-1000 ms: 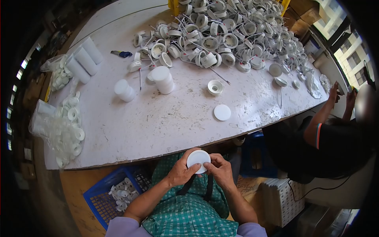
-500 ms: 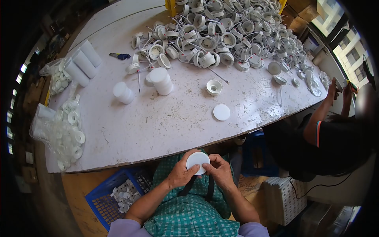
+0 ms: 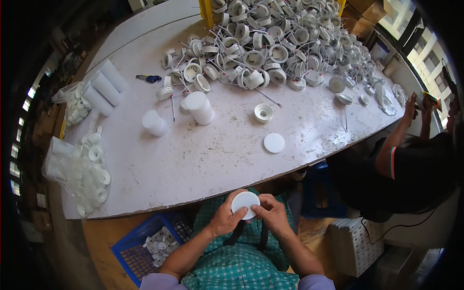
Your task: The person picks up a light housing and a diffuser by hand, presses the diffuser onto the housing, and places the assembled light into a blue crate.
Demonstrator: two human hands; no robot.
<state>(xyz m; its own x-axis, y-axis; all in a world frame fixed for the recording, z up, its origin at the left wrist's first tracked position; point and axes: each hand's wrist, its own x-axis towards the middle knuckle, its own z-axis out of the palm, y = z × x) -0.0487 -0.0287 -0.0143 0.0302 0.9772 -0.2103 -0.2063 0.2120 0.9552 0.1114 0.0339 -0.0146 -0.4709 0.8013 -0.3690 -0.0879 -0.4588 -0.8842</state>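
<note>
My left hand [image 3: 227,217] and my right hand [image 3: 271,212] hold a round white disc [image 3: 245,203] between them, in front of the green checked apron. Both thumbs press on its face, and the fingers wrap behind its edge. On the table ahead lies a flat white disc [image 3: 274,143]. Behind that sits a white cup-shaped part [image 3: 263,113] with a round hole in its middle. Two stacks of white discs, a taller one [image 3: 200,108] and a shorter one [image 3: 154,123], stand to the left.
A large heap of white wired housings [image 3: 270,48] covers the table's back. A utility knife [image 3: 149,78] and bagged white rings [image 3: 87,169] lie left. Below the table edge is a blue basket [image 3: 140,251] of small parts. At right sits another person [image 3: 411,169].
The view has shifted slightly, so the table and its objects appear a little lower and to the right. Both hands still hold the disc, with little change in grip.
</note>
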